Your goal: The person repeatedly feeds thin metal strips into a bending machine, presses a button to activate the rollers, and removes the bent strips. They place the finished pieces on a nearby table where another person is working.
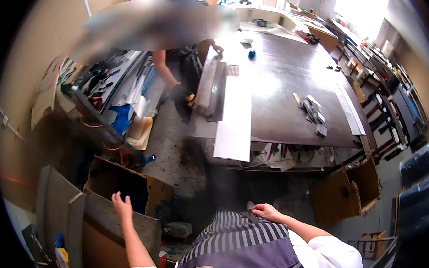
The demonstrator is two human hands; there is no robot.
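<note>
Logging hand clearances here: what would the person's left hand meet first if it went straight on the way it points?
The left hand would probably meet the open cardboard box first, though depth is unclear and it might pass above it.

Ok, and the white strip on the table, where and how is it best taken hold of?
Probably at the near end of the white strip, from the person's side of the table, pinched from above and below. That end juts past the table's near edge, so its underside looks reachable there.
</note>
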